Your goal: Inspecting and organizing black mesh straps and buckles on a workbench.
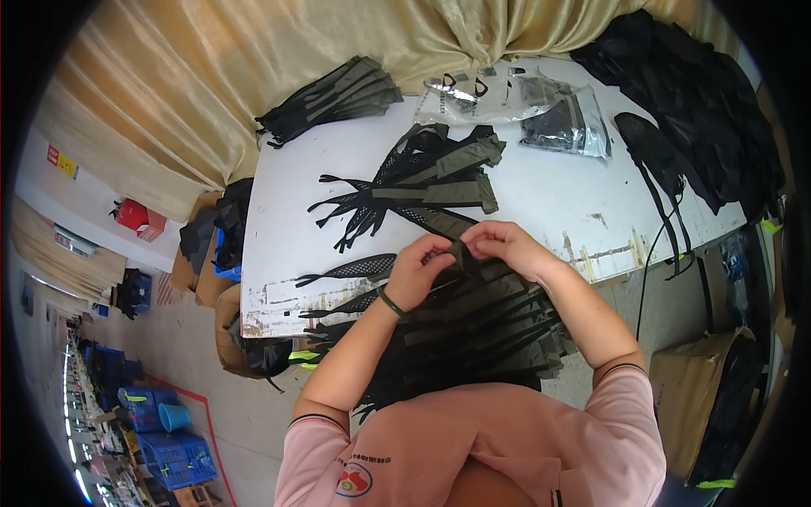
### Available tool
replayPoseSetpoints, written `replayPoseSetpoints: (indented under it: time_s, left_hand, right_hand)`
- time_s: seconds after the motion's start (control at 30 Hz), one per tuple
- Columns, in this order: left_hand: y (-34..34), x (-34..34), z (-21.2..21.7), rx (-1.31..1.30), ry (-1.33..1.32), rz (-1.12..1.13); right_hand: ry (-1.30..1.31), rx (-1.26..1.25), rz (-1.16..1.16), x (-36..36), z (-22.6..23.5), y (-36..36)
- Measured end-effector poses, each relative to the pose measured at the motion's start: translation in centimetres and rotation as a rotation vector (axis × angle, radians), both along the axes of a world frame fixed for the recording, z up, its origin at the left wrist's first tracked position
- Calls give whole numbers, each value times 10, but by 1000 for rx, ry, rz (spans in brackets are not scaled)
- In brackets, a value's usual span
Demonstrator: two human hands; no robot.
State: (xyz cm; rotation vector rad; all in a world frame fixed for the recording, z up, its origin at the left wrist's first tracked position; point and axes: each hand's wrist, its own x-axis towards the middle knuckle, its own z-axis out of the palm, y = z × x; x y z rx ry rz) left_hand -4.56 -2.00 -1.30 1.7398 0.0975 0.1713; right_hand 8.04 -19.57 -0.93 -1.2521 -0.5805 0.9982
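Both hands meet over the near edge of the white table. My left hand pinches one side of a dark olive fabric strap piece, and my right hand pinches its other side, close to the left fingertips. Part of the piece is hidden behind the fingers. Just beyond my hands lies a fanned group of black mesh and olive strap pieces, with narrow tails toward the left. A thick pile of similar strap pieces sits below my hands, close to my body.
Another strap bundle lies at the far left. A clear plastic bag holds dark items at the back. Black fabric goods heap on the right beside a black strapped piece. Cardboard boxes and blue crates stand on the floor.
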Motion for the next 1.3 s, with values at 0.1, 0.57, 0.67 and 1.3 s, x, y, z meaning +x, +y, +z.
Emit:
replayPoseSetpoints:
  time_s: [0.1, 0.57, 0.67, 1.3]
  left_hand:
    - [10, 1, 3, 8, -175, 88]
    - [1, 2, 42, 220, 18, -93]
    - [6, 5, 42, 206, 177, -69]
    - [-32, 3, -111, 755, 32, -49]
  right_hand:
    - [22, 29, 195, -9, 6, -7]
    - [-957, -25, -404, -25, 11, 4]
    - [-689, -99, -546, -13, 14, -2]
    - [-1166, -862, 193, 95, -83, 51]
